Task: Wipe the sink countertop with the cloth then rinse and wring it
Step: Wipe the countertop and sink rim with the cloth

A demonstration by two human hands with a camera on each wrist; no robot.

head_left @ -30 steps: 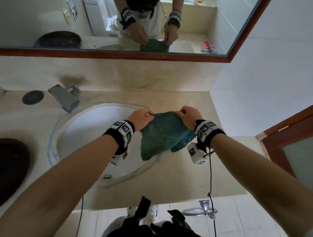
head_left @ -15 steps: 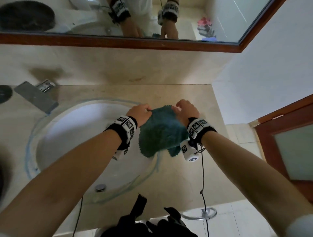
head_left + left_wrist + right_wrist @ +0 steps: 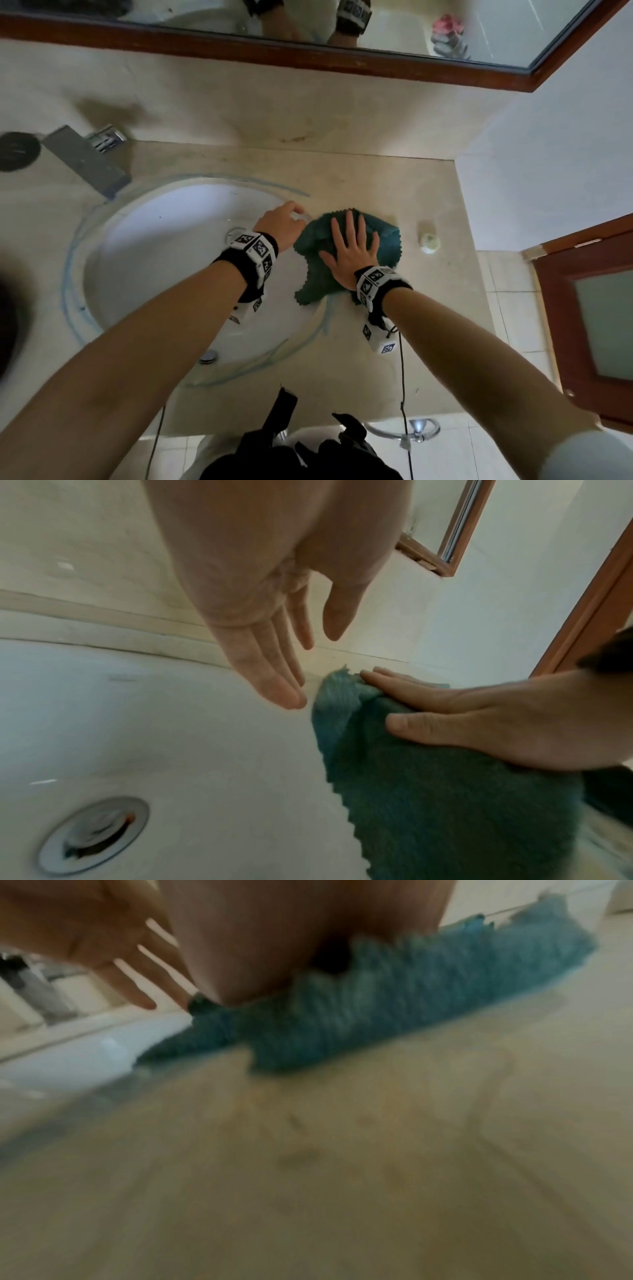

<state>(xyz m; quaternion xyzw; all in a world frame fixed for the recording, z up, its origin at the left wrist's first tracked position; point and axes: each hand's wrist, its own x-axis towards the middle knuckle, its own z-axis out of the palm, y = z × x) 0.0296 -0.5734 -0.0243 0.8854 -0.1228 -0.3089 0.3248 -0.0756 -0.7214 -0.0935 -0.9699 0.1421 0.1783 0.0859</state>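
A teal cloth (image 3: 318, 274) lies crumpled on the beige countertop (image 3: 394, 185) at the right rim of the white sink (image 3: 164, 246). My right hand (image 3: 352, 245) presses flat on the cloth with straight, spread fingers. The left wrist view shows those fingers (image 3: 428, 696) lying on the cloth (image 3: 428, 804). My left hand (image 3: 284, 222) hovers just left of the cloth over the sink's rim, with straight fingers (image 3: 270, 674) and nothing in it. In the blurred right wrist view the cloth (image 3: 359, 1020) bunches under my palm.
A grey tap (image 3: 85, 161) stands at the sink's back left, with a dark round disc (image 3: 17, 150) beside it. A small pale lump (image 3: 430, 238) sits on the counter right of the cloth. The drain (image 3: 94, 834) lies in the basin. A mirror (image 3: 308, 27) hangs above, a wooden door (image 3: 589, 325) stands right.
Both hands held the cloth up over the sink's edge. Now it lies on the countertop, my right hand has flattened onto it and my left hand has let go.
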